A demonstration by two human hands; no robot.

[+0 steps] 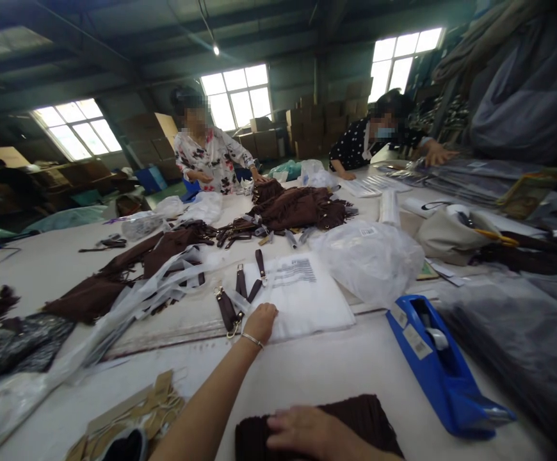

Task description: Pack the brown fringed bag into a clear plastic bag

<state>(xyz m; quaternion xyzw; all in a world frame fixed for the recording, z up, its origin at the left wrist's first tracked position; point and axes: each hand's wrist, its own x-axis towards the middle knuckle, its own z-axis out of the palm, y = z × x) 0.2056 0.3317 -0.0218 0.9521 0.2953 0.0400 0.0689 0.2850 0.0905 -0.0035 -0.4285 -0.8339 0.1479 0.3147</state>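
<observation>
My left hand (262, 322), a bracelet at its wrist, is closed at the near left edge of a stack of clear plastic bags (302, 307) with printed text; the fingertips are partly hidden. Just left of it lie dark brown straps (227, 310) with metal clasps, some of them on the stack. At the bottom, my right hand (302, 430) rests with its fingers stretched out on a folded dark brown fringed piece (355, 413). The fingers of this hand are slightly blurred.
A blue tape dispenser (444, 365) stands at the right, near a puffed plastic bag (369, 259). Paper tags (129, 416) lie at the lower left. Brown fringed pieces (298, 208) are heaped farther back. Two people (216, 153) work across the table.
</observation>
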